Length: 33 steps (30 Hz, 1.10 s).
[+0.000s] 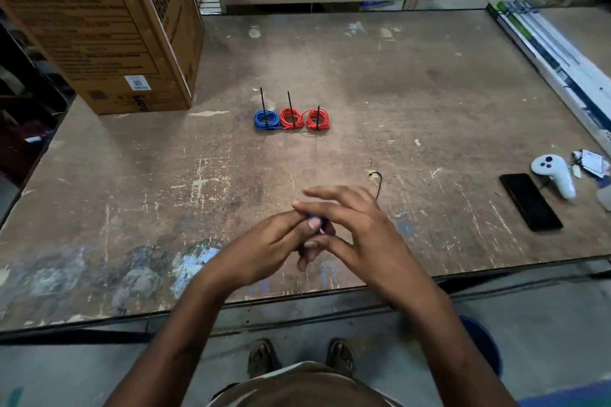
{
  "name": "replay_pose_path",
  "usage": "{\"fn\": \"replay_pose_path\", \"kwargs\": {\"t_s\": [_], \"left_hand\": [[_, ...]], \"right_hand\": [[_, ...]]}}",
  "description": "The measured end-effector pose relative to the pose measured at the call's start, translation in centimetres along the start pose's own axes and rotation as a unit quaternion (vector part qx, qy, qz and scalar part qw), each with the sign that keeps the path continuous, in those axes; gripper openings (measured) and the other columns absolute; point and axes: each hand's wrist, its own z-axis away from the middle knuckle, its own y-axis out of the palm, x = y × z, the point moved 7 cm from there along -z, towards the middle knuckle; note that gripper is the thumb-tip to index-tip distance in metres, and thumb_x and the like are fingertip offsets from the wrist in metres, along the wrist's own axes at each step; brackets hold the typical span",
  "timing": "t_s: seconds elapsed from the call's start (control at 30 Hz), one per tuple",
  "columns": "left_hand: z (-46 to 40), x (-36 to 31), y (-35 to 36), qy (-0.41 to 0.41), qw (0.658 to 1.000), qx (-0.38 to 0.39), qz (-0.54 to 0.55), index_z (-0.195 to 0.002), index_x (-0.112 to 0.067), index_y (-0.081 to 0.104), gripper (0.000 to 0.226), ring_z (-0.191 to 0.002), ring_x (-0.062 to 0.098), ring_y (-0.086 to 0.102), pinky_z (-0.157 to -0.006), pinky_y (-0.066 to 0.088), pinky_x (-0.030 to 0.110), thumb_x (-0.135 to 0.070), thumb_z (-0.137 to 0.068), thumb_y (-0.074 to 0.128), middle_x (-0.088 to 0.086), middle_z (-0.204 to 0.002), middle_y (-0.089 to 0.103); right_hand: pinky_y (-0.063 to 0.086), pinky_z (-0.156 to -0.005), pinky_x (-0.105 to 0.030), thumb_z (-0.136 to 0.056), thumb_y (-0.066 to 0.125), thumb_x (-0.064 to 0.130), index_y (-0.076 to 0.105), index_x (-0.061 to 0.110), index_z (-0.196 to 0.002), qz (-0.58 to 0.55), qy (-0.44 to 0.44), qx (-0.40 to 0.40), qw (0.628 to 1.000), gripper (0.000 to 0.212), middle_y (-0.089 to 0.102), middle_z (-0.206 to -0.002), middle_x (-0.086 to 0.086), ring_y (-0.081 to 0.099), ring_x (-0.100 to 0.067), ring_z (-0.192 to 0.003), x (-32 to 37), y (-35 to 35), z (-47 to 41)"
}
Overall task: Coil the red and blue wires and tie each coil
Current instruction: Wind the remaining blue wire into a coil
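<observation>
Three tied coils lie in a row mid-table: a blue coil (266,120), a red coil (291,119) and a second red coil (317,119), each with a black tie sticking up. Near the front edge my left hand (264,244) and my right hand (357,225) meet around a small blue wire coil (318,220), mostly hidden between the fingers. My left thumb and fingers curl round it. My right fingers overlap it from above. A black tie (379,183) curves up from behind my right hand.
A large cardboard box (109,26) stands at the table's back left. A black phone (530,201), a white controller (555,175) and tags lie at the right. Long flat packages (555,53) run along the right edge. The worn wooden table (132,208) ends just below my hands.
</observation>
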Motion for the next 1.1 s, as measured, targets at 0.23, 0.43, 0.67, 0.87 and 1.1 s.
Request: {"fn": "replay_pose_path", "kwargs": {"t_s": [0.23,0.43,0.67,0.87,1.1], "left_hand": [[1.2,-2.0,-1.8,-0.006,0.986,0.166,0.017,-0.11,0.0,0.071,0.039,-0.096,0.033,0.077,-0.095,0.051,0.032,-0.018,-0.116,0.036,0.008,-0.104,0.08],[1.9,-3.1,-1.3,-0.014,0.981,0.189,-0.032,-0.124,-0.001,0.07,0.039,-0.118,0.021,0.074,-0.109,0.051,0.033,-0.022,-0.116,0.039,0.003,-0.121,0.079],[1.2,-5.1,-1.4,-0.01,0.986,0.093,-0.136,-0.118,-0.015,0.072,0.037,-0.109,0.004,0.075,-0.102,0.054,0.029,-0.036,-0.114,0.042,-0.011,-0.112,0.08],[0.3,-5.7,0.6,0.094,0.947,-0.153,-0.267,-0.093,-0.022,0.06,0.034,-0.077,0.004,0.061,-0.077,0.049,0.028,-0.035,-0.116,0.038,-0.013,-0.086,0.065],[0.9,-3.2,2.3,0.091,0.902,-0.309,-0.287,-0.109,-0.023,0.065,0.038,-0.095,0.001,0.042,-0.089,0.028,0.02,-0.038,-0.115,0.031,-0.015,-0.1,0.046]], "right_hand": [[0.052,-0.104,-0.041,-0.104,0.07,0.019,0.063,0.008,-0.145,0.017,-0.17,-0.021,0.985,0.044,0.069,-0.137,-0.005,0.067,-0.022,-0.123,1.2,0.3,-0.3],[0.052,-0.106,-0.039,-0.102,0.072,0.011,0.063,-0.002,-0.141,0.04,-0.241,-0.047,0.969,0.042,0.068,-0.138,-0.014,0.067,-0.027,-0.125,1.9,-0.3,1.3],[0.053,-0.104,-0.047,-0.11,0.052,0.003,0.048,-0.006,-0.152,0.113,-0.256,-0.066,0.958,0.043,0.062,-0.142,-0.023,0.065,-0.036,-0.126,0.6,-0.8,1.8],[0.055,-0.103,-0.05,-0.101,0.061,-0.005,0.058,-0.011,-0.142,0.133,-0.24,-0.163,0.948,0.041,0.063,-0.142,-0.023,0.067,-0.038,-0.124,-0.7,-2.2,2.1],[0.056,-0.102,-0.049,-0.104,0.064,0.002,0.056,-0.01,-0.144,0.156,-0.263,-0.162,0.938,0.043,0.064,-0.14,-0.025,0.068,-0.039,-0.121,-1.1,-1.7,2.7]]}}
